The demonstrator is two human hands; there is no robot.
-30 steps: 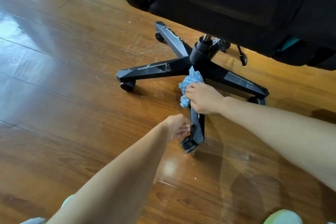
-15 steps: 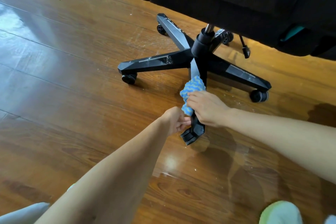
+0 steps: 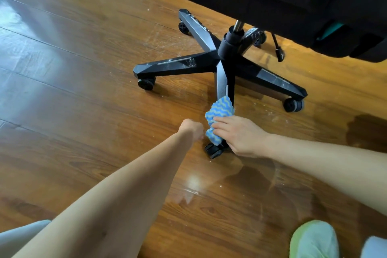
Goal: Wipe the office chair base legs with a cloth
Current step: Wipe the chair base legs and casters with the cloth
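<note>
Blue-and-white wavy-striped cloth (image 3: pixel 219 111) on nearest black plastic chair-base leg (image 3: pixel 222 81), gripped by right hand (image 3: pixel 240 135), leg end covered. Left hand (image 3: pixel 191 129) alongside: fingers hidden, can't tell its grasp.

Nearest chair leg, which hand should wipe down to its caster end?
Right: the right hand holds the cloth on that leg, just above the caster; the left hand is off to the leg's side.

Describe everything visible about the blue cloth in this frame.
The cloth is blue with pale wavy stripes, soft-looking and bunched. It drapes over the near chair leg, close to its outer end. The right hand grips it against the leg, covering its middle.
</note>
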